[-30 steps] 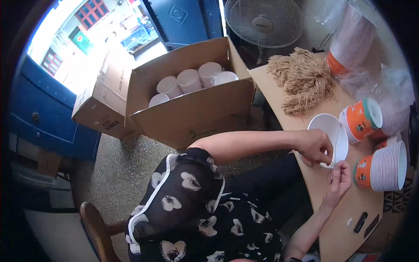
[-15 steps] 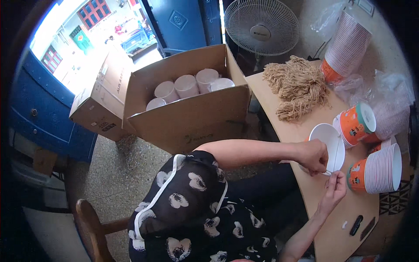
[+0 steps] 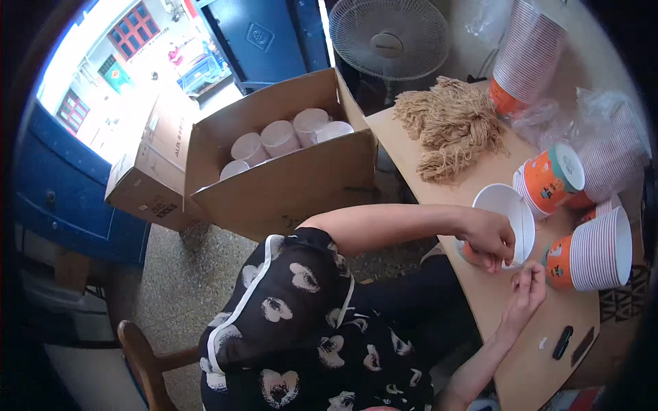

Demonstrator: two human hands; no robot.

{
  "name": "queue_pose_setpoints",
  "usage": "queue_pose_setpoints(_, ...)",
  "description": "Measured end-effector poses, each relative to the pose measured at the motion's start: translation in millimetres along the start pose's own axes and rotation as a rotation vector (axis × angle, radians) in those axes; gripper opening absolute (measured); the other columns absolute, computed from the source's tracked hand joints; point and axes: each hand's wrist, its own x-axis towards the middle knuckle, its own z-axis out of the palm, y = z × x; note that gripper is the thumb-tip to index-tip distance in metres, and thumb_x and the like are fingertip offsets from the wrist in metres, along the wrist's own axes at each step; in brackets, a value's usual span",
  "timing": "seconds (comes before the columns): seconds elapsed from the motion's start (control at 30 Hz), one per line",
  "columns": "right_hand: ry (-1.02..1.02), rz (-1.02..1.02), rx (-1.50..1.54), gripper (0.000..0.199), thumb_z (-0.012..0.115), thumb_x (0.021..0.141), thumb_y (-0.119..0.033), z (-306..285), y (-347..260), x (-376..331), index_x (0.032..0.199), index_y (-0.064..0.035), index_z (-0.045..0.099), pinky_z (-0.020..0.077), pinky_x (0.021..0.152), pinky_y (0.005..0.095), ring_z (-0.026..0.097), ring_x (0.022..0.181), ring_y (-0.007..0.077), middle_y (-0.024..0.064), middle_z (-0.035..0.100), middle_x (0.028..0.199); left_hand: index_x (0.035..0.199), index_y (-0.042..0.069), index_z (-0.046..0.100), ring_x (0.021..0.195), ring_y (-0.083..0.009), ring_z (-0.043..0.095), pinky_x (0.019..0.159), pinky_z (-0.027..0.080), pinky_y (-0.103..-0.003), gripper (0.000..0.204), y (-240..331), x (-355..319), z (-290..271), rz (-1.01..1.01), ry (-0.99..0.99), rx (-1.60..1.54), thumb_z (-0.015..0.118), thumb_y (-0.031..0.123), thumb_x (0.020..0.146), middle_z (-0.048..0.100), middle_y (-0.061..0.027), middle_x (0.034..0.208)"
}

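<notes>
So the person is sitting at a light wooden table (image 3: pixel 521 356) with a white paper cup (image 3: pixel 504 205) tipped on its side, mouth facing up toward the camera. The left hand (image 3: pixel 488 238) is wrapped around the near side of that cup, fingers curled and clamped on its wall and rim, holding it just above the table edge. The right hand (image 3: pixel 528 284) sits right under it, fingertips pressed together in a pinch at the cup's lower rim. There might be something thin between them, but it's too small to tell. Just beside the cup on the far side are two stacks of orange printed cups lying on their sides, one nearer the back (image 3: pixel 548 179) and a bigger one (image 3: pixel 593 250) closer to the hands. A pile of tan raffia-like string (image 3: pixel 449 127) lies further back on the table, and a tall upright cup stack (image 3: pixel 524 55) stands behind it. A small black object (image 3: pixel 563 342) lies near the front corner. Off the table, an open cardboard box (image 3: pixel 288 181) holds more white cups, with a fan (image 3: pixel 389 38) behind it.
</notes>
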Motion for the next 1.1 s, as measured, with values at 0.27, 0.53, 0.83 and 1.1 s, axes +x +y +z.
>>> queue_pose_setpoints(0.27,0.014,0.032,-0.121,0.017,0.063,0.094,-0.013,11.5,0.2,20.8,0.105,0.0007,0.065,0.0452,0.071,0.0218,0.054,0.08,0.005,-0.0019,0.061,0.09,0.109,-0.001,0.065,0.086,-0.0136,0.07,0.077,0.057,-0.026,0.026,9.9,-15.8,-20.4,-0.1,0.06,-0.003,0.057,0.022,0.102,0.07,-0.0079,0.093)
queue_pose_setpoints(0.53,0.006,0.086,0.035,0.016,0.068,0.095,-0.015,-3.7,-9.4,11.0,0.098,0.0014,0.067,0.0451,0.067,0.0193,0.055,0.074,0.0027,-0.0024,0.063,0.083,0.108,-0.002,0.069,0.077,-0.0092,0.067,0.073,0.056,-0.022,0.022,17.3,-2.4,0.1,-0.135,0.002,-0.028,0.064,0.016,0.098,0.07,-0.0057,0.086)
queue_pose_setpoints(0.83,-0.052,0.081,0.047,0.014,0.068,0.095,-0.013,-0.1,-11.3,14.0,0.096,0.001,0.068,0.0443,0.066,0.02,0.055,0.073,0.0026,-0.0026,0.064,0.081,0.109,-0.003,0.071,0.077,-0.0093,0.067,0.072,0.055,-0.022,0.021,15.5,-11.7,3.4,-0.115,0.057,0.042,0.064,0.014,0.097,0.071,-0.0053,0.087)
queue_pose_setpoints(1.1,-0.116,0.086,0.089,0.012,0.067,0.094,-0.012,-4.4,-10.1,15.5,0.096,0.0003,0.067,0.0444,0.068,0.0198,0.055,0.075,0.003,-0.0021,0.064,0.084,0.104,-0.001,0.067,0.075,-0.0078,0.064,0.07,0.052,-0.02,0.027,17.9,-13.6,-4.4,-0.177,0.064,-0.097,0.06,0.024,0.101,0.068,-0.0026,0.086)
